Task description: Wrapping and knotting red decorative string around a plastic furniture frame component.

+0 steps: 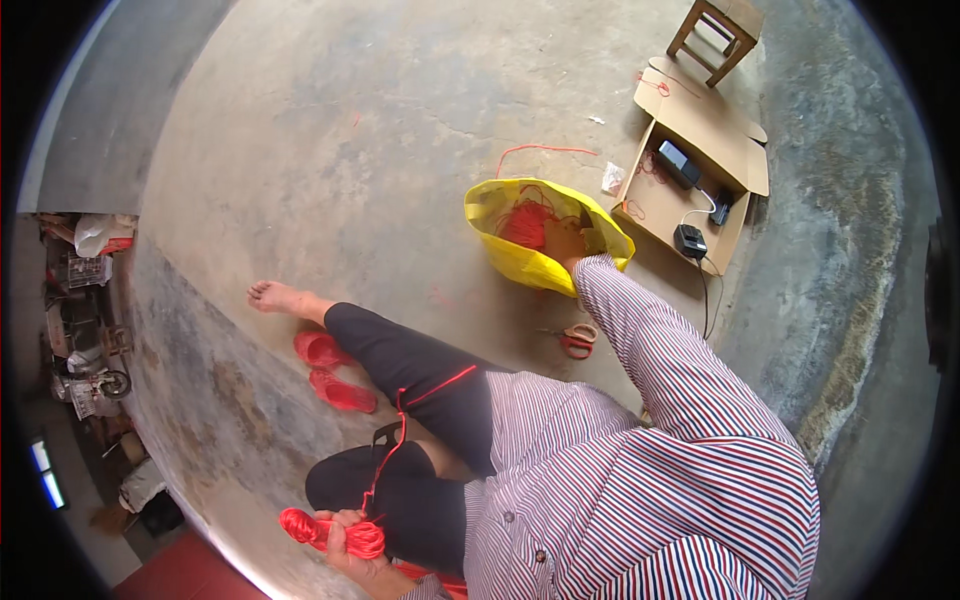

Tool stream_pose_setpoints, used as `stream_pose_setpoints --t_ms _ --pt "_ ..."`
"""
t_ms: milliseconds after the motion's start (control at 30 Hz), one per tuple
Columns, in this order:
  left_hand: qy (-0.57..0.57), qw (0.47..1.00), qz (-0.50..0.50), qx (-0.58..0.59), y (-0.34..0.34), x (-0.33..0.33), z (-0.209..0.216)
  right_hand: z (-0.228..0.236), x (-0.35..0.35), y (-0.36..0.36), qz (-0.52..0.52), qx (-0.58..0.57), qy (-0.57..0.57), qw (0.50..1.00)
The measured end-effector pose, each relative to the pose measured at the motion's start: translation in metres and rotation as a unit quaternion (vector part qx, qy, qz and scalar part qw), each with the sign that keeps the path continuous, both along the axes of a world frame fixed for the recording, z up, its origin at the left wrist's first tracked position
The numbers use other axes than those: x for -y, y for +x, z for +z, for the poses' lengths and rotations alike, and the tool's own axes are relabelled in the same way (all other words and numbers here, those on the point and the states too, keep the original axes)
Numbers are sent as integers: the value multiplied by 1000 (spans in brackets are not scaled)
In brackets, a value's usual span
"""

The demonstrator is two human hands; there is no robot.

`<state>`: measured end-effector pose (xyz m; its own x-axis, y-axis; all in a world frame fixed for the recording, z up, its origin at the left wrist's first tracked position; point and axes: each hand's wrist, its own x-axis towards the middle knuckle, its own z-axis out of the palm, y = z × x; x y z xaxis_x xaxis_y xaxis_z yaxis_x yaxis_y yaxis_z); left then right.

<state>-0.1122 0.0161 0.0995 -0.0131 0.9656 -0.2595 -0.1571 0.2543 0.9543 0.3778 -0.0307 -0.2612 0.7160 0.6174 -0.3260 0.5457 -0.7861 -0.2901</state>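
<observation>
My left hand (pixel 352 562), low in the view, is closed around a skein of bright red cord (pixel 300 526). From it a strand (pixel 385 462) runs up across my dark trouser legs. My right hand (pixel 573 263) reaches over the near right rim of a yellow bag (pixel 520 262); its fingers are hidden inside. The bag gapes upward and holds more red cord (pixel 526 222). A flat brown piece (pixel 565 240) is beside the cord, near my right hand; whether I touch it cannot be made out.
Red-handled scissors (pixel 578 342) lie on the concrete floor near the bag. At right, an open cardboard box (pixel 735 235) holds dark devices and cables, before a wooden stool (pixel 735 20). Red slippers (pixel 342 391) sit by my bare foot. Clutter (pixel 90 270) lines the far left.
</observation>
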Motion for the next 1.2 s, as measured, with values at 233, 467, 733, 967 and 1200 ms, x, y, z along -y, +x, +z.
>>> stream_pose_setpoints --t_ms 233,467,733,967,1200 --pt "-7 1000 -9 12 -6 0 -6 20 -13 14 5 -84 -12 996" --pt "-18 999 -31 14 -1 -5 -8 81 -13 53 -44 -168 223 959" --pt "-33 998 -44 9 -1 -5 -11 154 -4 61 -33 -57 144 987" --pt "-44 998 -40 -2 3 -4 -12 121 4 63 -64 -91 128 986" --pt "-57 998 -34 12 0 -2 -11 136 0 48 -56 -55 194 978"
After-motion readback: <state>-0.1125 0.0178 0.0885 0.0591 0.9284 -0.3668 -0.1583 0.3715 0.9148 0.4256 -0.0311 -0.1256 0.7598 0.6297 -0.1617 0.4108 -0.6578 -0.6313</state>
